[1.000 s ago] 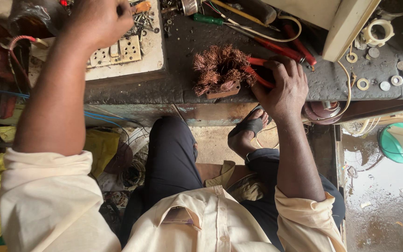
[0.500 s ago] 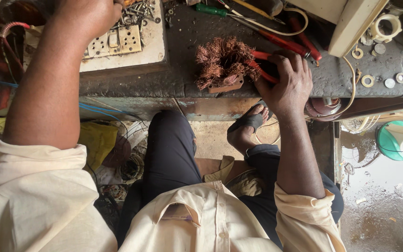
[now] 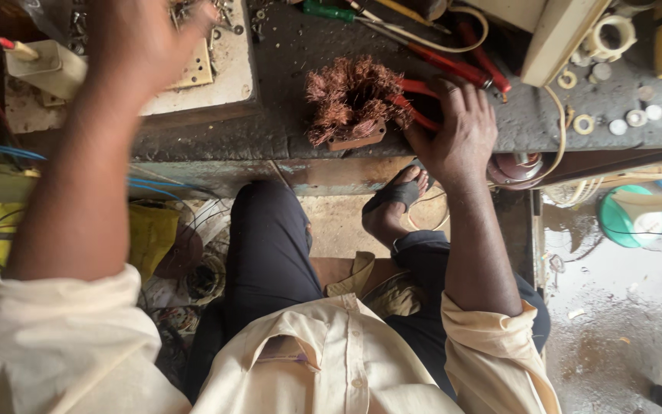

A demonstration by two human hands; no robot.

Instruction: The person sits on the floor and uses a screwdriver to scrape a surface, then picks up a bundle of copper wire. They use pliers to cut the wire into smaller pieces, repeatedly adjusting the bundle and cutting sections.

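Observation:
A tangled bundle of copper wire (image 3: 350, 96) sits on the dark workbench (image 3: 285, 130), resting on a small brown block. My right hand (image 3: 457, 130) is just right of it, fingers closed over the red handles of a pair of pliers (image 3: 415, 103) whose tip points into the bundle. My left hand (image 3: 143, 46) is blurred over a pale tray of small metal hardware (image 3: 227, 65) at the top left. Its grip cannot be made out.
A green-handled screwdriver (image 3: 327, 11), more red-handled tools (image 3: 461, 65), a cream box (image 3: 561, 34) and several washers (image 3: 580, 123) lie on the bench. A cream plug (image 3: 44, 65) sits at the left. Below are blue wires (image 3: 155, 184), my sandalled foot (image 3: 400, 195) and a green-and-white object (image 3: 630, 218).
My left hand has shifted left and a little back over the hardware tray and is now motion-blurred. My right hand has stayed on the pliers beside the copper bundle.

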